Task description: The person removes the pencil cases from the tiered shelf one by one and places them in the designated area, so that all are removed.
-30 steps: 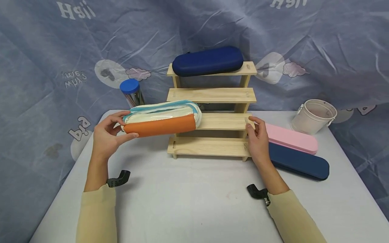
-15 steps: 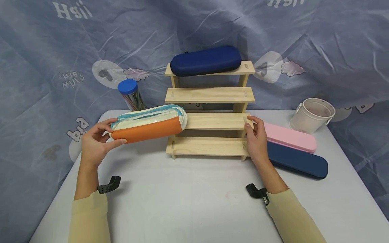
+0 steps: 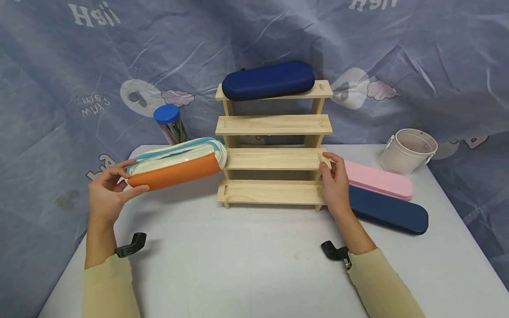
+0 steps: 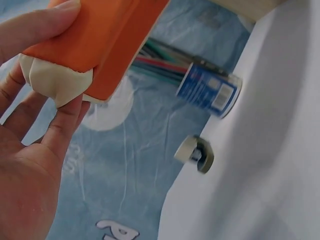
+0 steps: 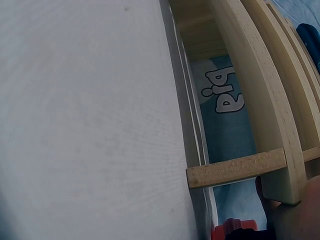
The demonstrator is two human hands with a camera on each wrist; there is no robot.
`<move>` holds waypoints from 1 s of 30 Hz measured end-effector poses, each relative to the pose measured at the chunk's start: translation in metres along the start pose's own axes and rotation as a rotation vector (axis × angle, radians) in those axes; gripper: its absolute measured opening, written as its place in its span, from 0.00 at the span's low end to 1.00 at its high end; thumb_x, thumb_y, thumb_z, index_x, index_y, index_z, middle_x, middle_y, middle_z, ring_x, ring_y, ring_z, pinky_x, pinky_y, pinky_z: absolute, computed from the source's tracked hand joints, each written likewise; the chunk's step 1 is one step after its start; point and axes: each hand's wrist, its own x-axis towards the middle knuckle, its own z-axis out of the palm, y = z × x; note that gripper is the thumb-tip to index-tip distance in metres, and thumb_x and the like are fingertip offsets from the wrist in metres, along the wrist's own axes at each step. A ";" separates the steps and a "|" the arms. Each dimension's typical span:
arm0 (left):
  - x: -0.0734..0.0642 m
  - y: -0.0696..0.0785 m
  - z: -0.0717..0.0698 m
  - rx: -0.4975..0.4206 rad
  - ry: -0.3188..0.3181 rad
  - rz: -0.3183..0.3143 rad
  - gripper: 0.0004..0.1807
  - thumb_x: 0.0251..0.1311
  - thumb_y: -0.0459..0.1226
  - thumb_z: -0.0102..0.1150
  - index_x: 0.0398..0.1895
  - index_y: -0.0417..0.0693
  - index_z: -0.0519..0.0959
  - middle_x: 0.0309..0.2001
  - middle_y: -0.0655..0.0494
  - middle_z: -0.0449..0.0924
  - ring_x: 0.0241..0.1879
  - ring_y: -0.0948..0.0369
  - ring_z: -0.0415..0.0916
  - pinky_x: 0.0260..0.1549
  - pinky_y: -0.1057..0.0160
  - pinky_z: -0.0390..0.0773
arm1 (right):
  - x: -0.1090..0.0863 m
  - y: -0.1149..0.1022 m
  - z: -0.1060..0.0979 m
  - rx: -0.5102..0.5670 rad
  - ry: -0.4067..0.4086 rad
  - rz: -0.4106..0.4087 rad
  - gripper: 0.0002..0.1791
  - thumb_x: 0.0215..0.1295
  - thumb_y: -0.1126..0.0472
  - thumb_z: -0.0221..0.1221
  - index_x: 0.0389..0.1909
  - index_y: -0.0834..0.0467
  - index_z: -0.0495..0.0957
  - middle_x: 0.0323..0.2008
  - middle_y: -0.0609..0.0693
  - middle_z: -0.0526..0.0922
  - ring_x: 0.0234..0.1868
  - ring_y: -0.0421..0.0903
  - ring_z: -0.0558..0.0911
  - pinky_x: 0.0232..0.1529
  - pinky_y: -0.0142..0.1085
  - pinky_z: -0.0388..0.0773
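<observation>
My left hand (image 3: 107, 196) pinches the left end of a pencil case (image 3: 175, 172), orange below with cream and light-blue trim above. The pencil case is in the air left of a four-tier wooden shelf (image 3: 274, 192), its right end tilted up. In the left wrist view, thumb and fingers grip the cream end of the orange case (image 4: 107, 45). My right hand (image 3: 336, 183) grips the right end of the shelf's second tier from the bottom; in the right wrist view the hand (image 5: 300, 215) shows only partly. A dark-blue pencil case (image 3: 270, 81) lies on the top tier.
A pink case (image 3: 377, 181) and a navy case (image 3: 387, 210) lie right of the shelf, before a white bucket (image 3: 407, 152). Behind the held case stands a blue-lidded jar (image 3: 169, 119) of sticks. A tape roll (image 4: 196, 152) shows in the left wrist view.
My left hand has moved left and slightly down with the orange pencil case, away from the front of the shelf. My right hand keeps its grip on the tier.
</observation>
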 end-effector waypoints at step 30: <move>-0.012 -0.041 -0.040 -0.034 0.205 -0.131 0.24 0.25 0.08 0.69 0.30 0.20 0.71 0.53 0.33 0.76 0.56 0.47 0.71 0.42 0.65 0.79 | -0.007 -0.025 -0.002 -0.012 -0.022 0.002 0.21 0.76 0.54 0.47 0.65 0.56 0.65 0.37 0.69 0.70 0.22 0.44 0.61 0.21 0.35 0.60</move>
